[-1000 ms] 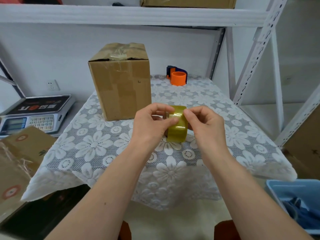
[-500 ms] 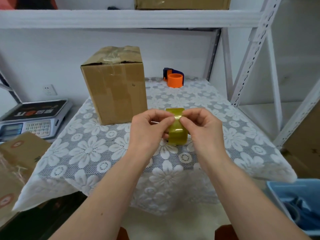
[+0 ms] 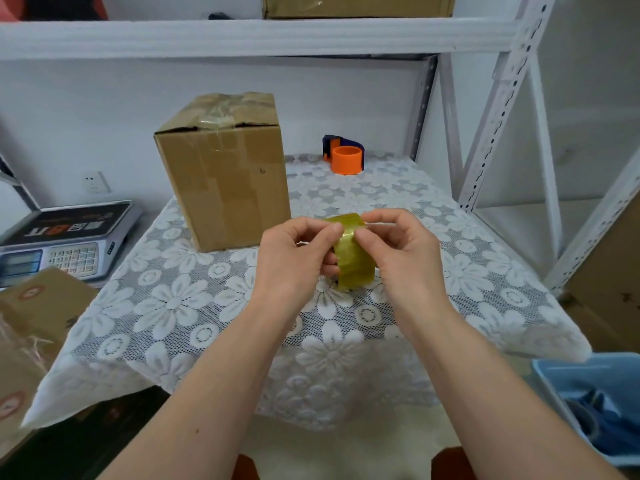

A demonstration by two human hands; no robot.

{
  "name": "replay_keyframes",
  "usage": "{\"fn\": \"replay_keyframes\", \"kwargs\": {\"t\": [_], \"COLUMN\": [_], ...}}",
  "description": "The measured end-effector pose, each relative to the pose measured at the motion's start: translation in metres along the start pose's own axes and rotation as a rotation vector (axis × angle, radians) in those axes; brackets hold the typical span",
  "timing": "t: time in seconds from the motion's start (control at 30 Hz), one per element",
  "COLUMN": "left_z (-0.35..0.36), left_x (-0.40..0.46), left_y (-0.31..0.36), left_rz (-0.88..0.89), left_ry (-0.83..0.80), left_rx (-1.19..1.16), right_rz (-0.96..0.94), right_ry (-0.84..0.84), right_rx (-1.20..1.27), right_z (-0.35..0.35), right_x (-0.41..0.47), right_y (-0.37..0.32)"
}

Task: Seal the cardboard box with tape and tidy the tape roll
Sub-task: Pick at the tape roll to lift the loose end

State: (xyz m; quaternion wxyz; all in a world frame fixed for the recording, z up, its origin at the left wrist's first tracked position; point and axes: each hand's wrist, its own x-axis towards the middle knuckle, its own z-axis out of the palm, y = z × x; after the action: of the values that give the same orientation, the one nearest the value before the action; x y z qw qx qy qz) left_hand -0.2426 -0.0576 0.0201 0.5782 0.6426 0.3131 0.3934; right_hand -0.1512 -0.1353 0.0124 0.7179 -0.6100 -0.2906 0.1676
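A yellowish clear tape roll (image 3: 355, 263) is held upright above the lace-covered table (image 3: 194, 306), between both hands. My left hand (image 3: 294, 261) grips its left side, thumb on the top of the roll. My right hand (image 3: 401, 254) pinches the tape at the roll's top edge with thumb and forefinger. The brown cardboard box (image 3: 225, 174) stands upright on the far left of the table, its top flaps folded down with crumpled clear tape on them. Both hands are in front of and to the right of the box, apart from it.
An orange and blue tape dispenser (image 3: 344, 159) sits at the table's back. A weighing scale (image 3: 65, 237) lies to the left, with cardboard boxes (image 3: 31, 327) below it. White metal shelf posts (image 3: 495, 109) rise on the right; a blue bin (image 3: 595, 400) is at lower right.
The view has shifted slightly. My hands stay on the roll; my right thumb and forefinger have moved to pinch the tape at the roll's top.
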Motion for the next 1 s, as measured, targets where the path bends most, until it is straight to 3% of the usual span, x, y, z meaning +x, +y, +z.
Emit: {"fn": "replay_keyframes", "kwargs": {"t": [0.27, 0.7, 1.0], "left_z": [-0.0002, -0.0028, -0.0024], "left_x": [0.0005, 0.0013, 0.0036], "left_y": [0.0004, 0.0005, -0.0022], "left_rz": [-0.022, -0.144, -0.124], "left_ry": [0.009, -0.05, -0.024], "left_rx": [-0.014, -0.266, -0.185], "right_rz": [0.045, 0.064, 0.083], "right_ry": [0.016, 0.022, 0.001], "right_rx": [-0.067, -0.146, -0.141], "right_z": [-0.0001, -0.0013, -0.0027], "right_x": [0.0, 0.0047, 0.0033], "right_y": [0.0001, -0.0009, -0.0022]}}
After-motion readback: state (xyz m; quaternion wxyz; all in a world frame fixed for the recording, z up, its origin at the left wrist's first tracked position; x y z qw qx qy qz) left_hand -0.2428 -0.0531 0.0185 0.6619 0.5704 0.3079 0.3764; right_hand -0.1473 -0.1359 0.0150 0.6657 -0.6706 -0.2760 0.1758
